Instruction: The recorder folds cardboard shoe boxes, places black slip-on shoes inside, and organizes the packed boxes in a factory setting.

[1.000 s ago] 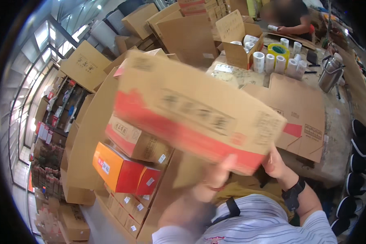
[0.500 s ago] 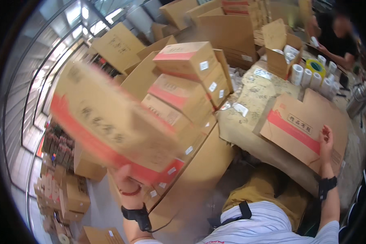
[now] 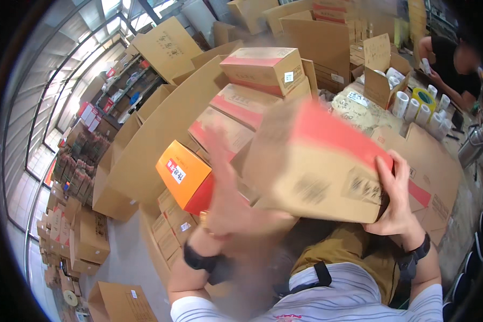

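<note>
A tan cardboard box with a red band is tilted in the air before me, blurred. My right hand grips its right end, fingers at the upper edge and thumb side below. My left hand is apart from the box, smeared by motion, with its fingers stretched up and the thumb out to the side. Just left of that hand an orange box with a red side sits in a large open carton, among similar stacked boxes. A flattened cardboard piece lies on the table at right.
White rolls, yellow tape and a metal flask stand on the table. A person sits at the far right, holding a white item. Stacked boxes and an open carton stand on the floor at left.
The box has swung from my left to in front of me and turned over. My left hand has let go; my right hand left the flattened cardboard and grips it. The orange box shows now.
</note>
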Demonstrator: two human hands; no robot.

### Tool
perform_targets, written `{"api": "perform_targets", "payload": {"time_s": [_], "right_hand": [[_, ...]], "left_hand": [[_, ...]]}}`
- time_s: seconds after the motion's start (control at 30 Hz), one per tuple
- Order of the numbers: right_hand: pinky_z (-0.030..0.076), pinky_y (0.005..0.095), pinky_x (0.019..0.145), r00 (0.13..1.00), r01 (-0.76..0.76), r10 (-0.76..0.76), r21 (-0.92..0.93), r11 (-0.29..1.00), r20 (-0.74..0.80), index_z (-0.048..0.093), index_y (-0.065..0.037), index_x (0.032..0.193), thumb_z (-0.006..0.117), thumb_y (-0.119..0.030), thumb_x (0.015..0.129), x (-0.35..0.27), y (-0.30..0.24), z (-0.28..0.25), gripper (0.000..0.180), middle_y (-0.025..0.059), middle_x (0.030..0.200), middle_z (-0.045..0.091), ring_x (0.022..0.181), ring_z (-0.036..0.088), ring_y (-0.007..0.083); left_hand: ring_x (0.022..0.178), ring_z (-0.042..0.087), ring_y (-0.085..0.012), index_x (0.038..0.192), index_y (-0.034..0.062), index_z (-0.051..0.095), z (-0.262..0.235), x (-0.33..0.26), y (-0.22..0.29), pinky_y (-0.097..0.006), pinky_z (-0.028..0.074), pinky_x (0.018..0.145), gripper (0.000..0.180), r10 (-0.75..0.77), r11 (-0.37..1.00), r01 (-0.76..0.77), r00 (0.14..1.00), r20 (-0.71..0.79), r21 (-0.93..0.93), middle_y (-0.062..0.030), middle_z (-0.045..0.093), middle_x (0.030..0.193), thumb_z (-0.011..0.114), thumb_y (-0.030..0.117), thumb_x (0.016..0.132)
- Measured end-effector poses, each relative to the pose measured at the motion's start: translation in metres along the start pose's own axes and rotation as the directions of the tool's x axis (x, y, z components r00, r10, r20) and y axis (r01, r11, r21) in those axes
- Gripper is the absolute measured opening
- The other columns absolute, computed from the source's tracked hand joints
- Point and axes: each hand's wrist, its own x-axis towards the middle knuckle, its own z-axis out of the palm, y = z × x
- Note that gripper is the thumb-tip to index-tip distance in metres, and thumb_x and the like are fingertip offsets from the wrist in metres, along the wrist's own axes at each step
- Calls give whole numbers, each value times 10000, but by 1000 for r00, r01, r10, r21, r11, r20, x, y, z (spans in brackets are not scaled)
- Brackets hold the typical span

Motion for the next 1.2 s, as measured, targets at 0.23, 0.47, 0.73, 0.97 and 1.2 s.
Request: {"api": "perform_targets", "payload": {"time_s": [0.23, 0.47, 0.73, 0.97, 1.2], "right_hand": [[275, 494, 945, 953, 302, -300, 104, 948, -42, 495, -148, 1306, 771, -315, 511, 51, -42, -7, 858, 252, 1281, 379, 1123, 402, 387], [225, 460, 1059, 984, 84, -91, -54, 995, -153, 489, -129, 1319, 705, -307, 723, 73, 11, 50, 658, 190, 1409, 328, 1300, 311, 356], [279, 452, 1027, 920, -243, 382, -643, 726, 83, 449, -181, 1344, 603, -228, 827, -26, 147, 99, 541, 147, 1401, 358, 1282, 349, 329], [271, 455, 1046, 833, -388, 550, -645, 658, 60, 414, -202, 1374, 480, -286, 907, -42, 172, 122, 480, 154, 1410, 355, 1288, 343, 333], [305, 426, 1042, 825, -400, 565, -671, 624, 34, 431, -174, 1364, 501, -242, 894, -44, 159, 99, 480, 157, 1405, 370, 1283, 364, 330]], "left_hand": [[1176, 476, -228, 1374, 81, 312, -68, -8, 52, -376, 354, 1027, 653, -199, 979, 200, 979, 34, -39, -122, 451, 1298, 615, 359, 867], [1237, 409, -298, 1420, 68, 278, -217, -56, 131, -399, 318, 1049, 664, -126, 939, 243, 903, -412, 245, -166, 397, 1364, 558, 359, 894], [1209, 381, -335, 1434, 165, 290, -302, -100, 0, -458, 242, 1056, 879, -328, -644, 37, 889, -319, 764, -177, 416, 1291, 641, 123, 629], [1244, 368, -332, 1426, 203, 305, -380, -227, -127, -516, 231, 1055, 937, -552, -327, 321, 698, -455, 889, -150, 386, 1311, 705, 122, 582], [1255, 346, -432, 1448, 182, 261, -493, -246, -195, -415, 334, 1036, 926, -710, 75, 546, 617, -339, 835, -258, 319, 1374, 622, -26, 622]]}}
